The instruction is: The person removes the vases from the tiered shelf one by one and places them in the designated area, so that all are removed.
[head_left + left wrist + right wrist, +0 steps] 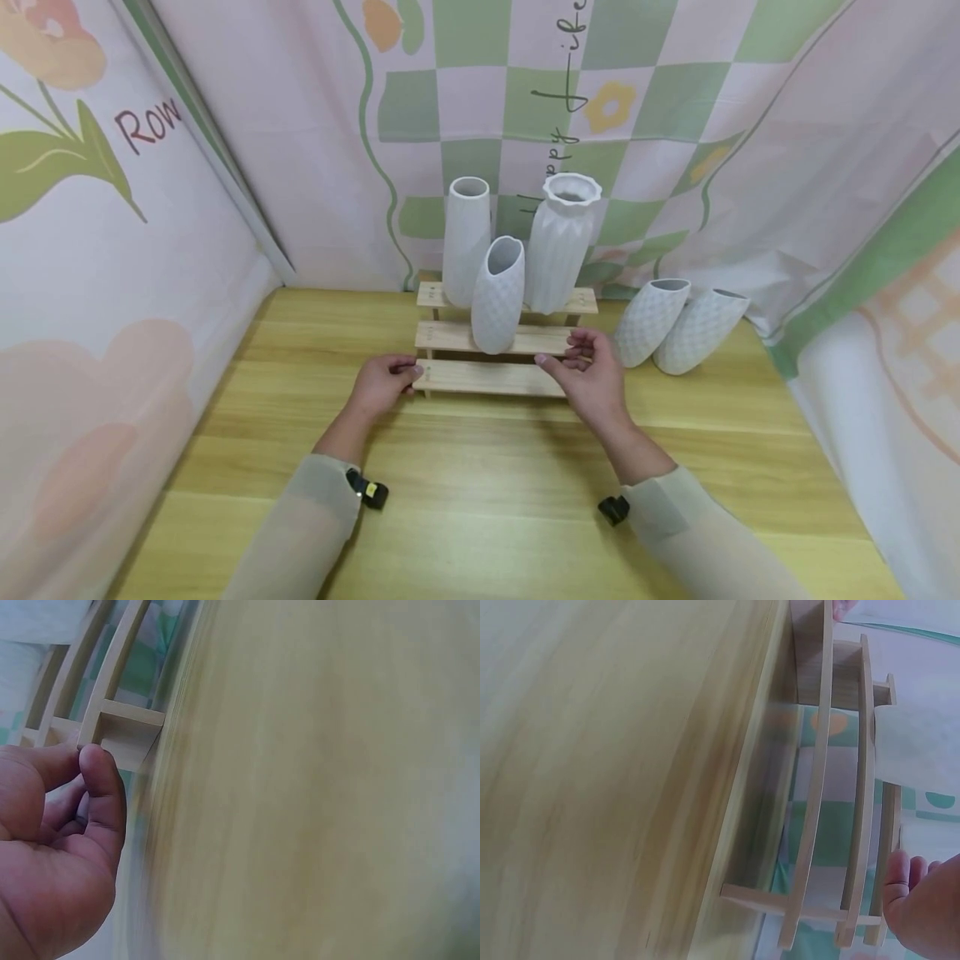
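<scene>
A three-tier wooden stand (480, 377) stands on the table, seen from its front edge in both wrist views. My left hand (381, 385) pinches the left end of its lowest plank between thumb and fingertips, as the left wrist view (94, 724) confirms for the plank. Over the stand's right end is my right hand (596, 387), its fingers loosely bent and holding nothing; whether it touches the wood I cannot tell. The top tier bears a smooth tall white vase (467, 250) and a fluted white vase (558, 250) with a wavy rim. A diamond-textured white vase (497, 308) occupies the middle tier.
Two more textured white vases (648, 329) lean side by side on the wooden table (480, 500), right of the stand. Behind hangs a green-and-white checked curtain (472, 92). Printed cloth (202, 250) encloses the left side, and another cloth the right.
</scene>
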